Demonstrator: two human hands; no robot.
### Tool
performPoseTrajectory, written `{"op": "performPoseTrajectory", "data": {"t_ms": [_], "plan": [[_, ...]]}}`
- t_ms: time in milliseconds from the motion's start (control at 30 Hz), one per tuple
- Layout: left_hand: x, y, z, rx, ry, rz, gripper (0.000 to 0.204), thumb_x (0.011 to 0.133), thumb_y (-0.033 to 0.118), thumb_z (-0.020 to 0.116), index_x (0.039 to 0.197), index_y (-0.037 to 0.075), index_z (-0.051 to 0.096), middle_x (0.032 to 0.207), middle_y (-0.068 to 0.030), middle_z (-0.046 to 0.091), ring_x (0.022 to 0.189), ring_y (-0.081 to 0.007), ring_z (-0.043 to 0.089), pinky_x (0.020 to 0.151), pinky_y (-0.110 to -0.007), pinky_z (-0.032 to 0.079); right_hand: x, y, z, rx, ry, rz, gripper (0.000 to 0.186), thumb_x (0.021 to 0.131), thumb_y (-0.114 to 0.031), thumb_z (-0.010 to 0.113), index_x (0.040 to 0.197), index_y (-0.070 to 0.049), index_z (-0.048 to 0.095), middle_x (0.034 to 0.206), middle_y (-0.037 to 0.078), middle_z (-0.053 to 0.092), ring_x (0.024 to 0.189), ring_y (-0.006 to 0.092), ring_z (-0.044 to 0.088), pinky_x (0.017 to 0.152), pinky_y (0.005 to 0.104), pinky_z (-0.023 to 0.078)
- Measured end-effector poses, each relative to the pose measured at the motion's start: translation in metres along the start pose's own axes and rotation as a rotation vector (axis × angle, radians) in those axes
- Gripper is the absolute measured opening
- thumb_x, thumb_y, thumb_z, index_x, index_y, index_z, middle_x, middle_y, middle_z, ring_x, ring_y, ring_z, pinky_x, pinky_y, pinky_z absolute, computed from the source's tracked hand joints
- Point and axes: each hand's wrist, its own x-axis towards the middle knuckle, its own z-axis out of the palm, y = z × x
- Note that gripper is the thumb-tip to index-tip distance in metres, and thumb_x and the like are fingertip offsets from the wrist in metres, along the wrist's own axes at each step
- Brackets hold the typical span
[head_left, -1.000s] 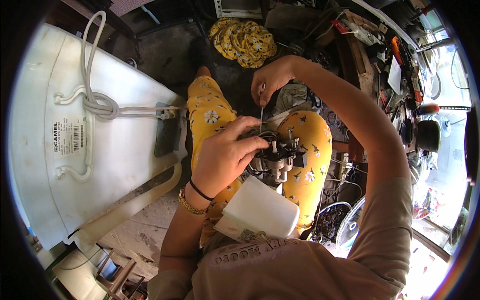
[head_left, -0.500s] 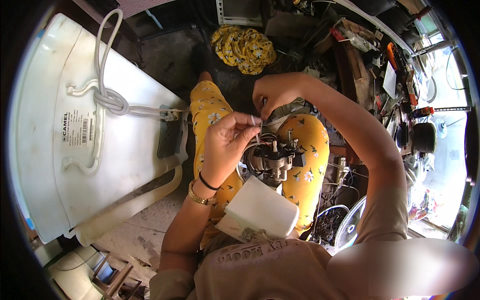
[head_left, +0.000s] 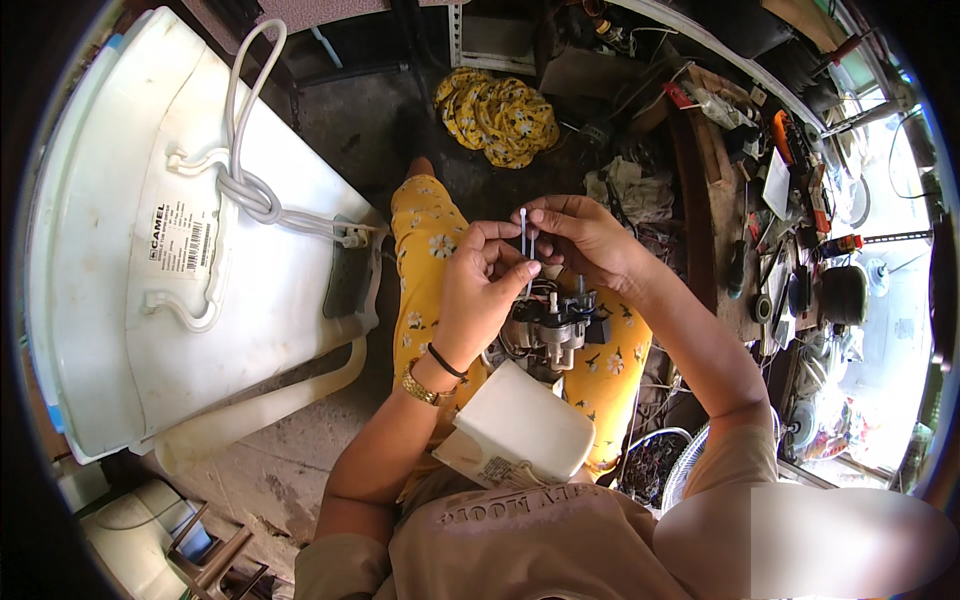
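Far left: white appliance body point(head_left: 120, 330), standing tilted in view, its grey cord point(head_left: 258, 198) knotted at the side; pale hose point(head_left: 265, 408) running along below. Then the left hand point(head_left: 485, 275), dark band and gold watch point(head_left: 424, 388) at the wrist, thumb and fingers pinching a narrow white strip point(head_left: 524, 232), by its look a cable tie. Below, a white plastic housing shell point(head_left: 525, 412) rests across the lap, hollow side not visible. Strip stands roughly upright in front of the chest, over the near end of the work, clear of the bench. Just under it, between thighs in yellow floral trousers point(head_left: 425, 225), sits a bare electric motor point(head_left: 550, 325), gear case and shaft uppermost, dark leads bunched at its left; nothing grips the motor itself. Right hand point(head_left: 585, 238) comes in from the other side, thumb and forefinger closed about the strip's upper end; remaining fingers curled, cannot tell whether they hold anything more. Further right, fan guard point(head_left: 686, 465) behind the arm, then the tool-strewn wooden workbench point(head_left: 695, 195). Step in hand, as I judge it: readying the strip between both hands for bundling the leads. Next move calls for lining up tail and head, keeping wires clear of the shaft, steadying the motor with the knees.
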Motion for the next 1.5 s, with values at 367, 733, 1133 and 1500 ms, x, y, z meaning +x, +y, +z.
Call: {"op": "performPoseTrajectory", "data": {"t_ms": [367,733,1133,1500], "plan": [[0.000,0.000,0.009,-0.020,0.054,0.124,0.035,0.086,-0.007,0.063,0.113,0.001,0.044,0.078,-0.0017,0.060,0.069,-0.0056,0.056,0.062,-0.021,0.046,-0.004,0.002,-0.003,-0.125,0.015,-0.169,0.022,0.093,-0.024,0.066,0.099,-0.003,0.068,0.079,-0.001,0.063,0.065,0.0052,0.055,0.051,0.0193,0.041],[0.003,0.004,0.010,-0.030,0.024,0.122,0.039,0.087,-0.007,0.063,0.117,0.002,0.041,0.081,-0.0022,0.060,0.075,-0.0050,0.056,0.069,-0.019,0.043,-0.004,0.002,-0.004,-0.148,0.031,-0.146,0.024,0.090,-0.025,0.071,0.097,-0.001,0.069,0.082,0.000,0.066,0.065,0.0058,0.055,0.051,0.0193,0.041],[0.004,-0.003,0.009,-0.029,0.047,0.161,0.037,0.085,-0.010,0.062,0.113,0.003,0.041,0.078,-0.0024,0.061,0.071,-0.0057,0.058,0.064,-0.020,0.045,-0.007,0.000,-0.003,-0.189,0.044,-0.154,0.022,0.089,-0.021,0.071,0.097,-0.001,0.070,0.081,0.001,0.065,0.068,0.0065,0.054,0.056,0.0202,0.041],[0.004,0.001,0.003,0.047,0.010,0.136,0.036,0.087,-0.006,0.065,0.118,-0.001,0.048,0.084,-0.0026,0.062,0.078,-0.0060,0.059,0.071,-0.019,0.047,-0.012,-0.006,-0.003,-0.320,0.011,-0.024,0.014,0.084,-0.016,0.074,0.090,-0.003,0.071,0.072,-0.001,0.063,0.061,0.0045,0.051,0.053,0.0201,0.039]]}}
